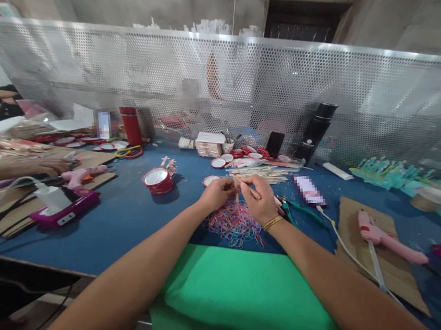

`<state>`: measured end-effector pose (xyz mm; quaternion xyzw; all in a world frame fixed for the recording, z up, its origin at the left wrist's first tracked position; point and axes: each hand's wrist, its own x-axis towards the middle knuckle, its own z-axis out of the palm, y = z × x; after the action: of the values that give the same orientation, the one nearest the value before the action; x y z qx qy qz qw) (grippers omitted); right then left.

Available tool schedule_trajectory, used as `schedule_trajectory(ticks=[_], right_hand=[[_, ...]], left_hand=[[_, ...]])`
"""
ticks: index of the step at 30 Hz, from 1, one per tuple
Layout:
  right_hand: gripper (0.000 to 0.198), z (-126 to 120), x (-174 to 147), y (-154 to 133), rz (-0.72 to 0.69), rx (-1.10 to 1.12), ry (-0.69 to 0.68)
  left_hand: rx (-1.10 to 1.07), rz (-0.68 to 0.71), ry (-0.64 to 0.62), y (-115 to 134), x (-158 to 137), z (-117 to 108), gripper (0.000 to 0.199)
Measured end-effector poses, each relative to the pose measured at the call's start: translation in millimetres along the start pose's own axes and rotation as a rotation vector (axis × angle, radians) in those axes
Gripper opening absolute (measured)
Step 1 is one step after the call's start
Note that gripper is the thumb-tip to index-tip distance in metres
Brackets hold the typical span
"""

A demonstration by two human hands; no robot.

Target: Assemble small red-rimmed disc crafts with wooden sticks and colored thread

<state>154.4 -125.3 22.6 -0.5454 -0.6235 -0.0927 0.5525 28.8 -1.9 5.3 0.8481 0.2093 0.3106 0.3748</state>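
Close together over the table, my left hand (221, 194) and my right hand (262, 198) are both closed in a pinch. Between their fingertips is a small pale pinkish strip (236, 190), too small to make out fully. Just below lies a tangled heap of multicoloured thin strings or bands (235, 225). Behind my fingers are several thin wooden sticks (272, 174), partly hidden by my right hand. To the right of that hand rest green-handled pliers (308, 213). A round red-and-white lid (210, 180) sits beyond my left hand.
On the left are a stack of red-rimmed lids (158, 181), a purple power strip (66, 210) and a co-worker's hand (45, 166). A pink glue gun (386, 236) lies on cardboard (346, 216) at right. A charging phone (309, 189), black bottle (317, 129) and perforated metal screen (159, 63) stand beyond.
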Motion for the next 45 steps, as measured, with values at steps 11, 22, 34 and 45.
schedule_trajectory(ticks=[11,22,34,45], right_hand=[[0.014,1,1,-2,0.023,0.003,0.006],[0.016,-2,0,1,0.091,0.026,0.015],[0.017,-1,3,1,0.072,-0.008,0.008],[0.016,1,0,-1,0.029,0.003,-0.005]], left_hand=[[-0.023,-0.036,0.008,5,-2,-1,0.024],[-0.043,-0.061,-0.021,10,-4,-4,0.022],[-0.015,-0.055,0.024,12,-1,-6,0.022],[-0.030,-0.043,0.008,9,-2,-4,0.022]])
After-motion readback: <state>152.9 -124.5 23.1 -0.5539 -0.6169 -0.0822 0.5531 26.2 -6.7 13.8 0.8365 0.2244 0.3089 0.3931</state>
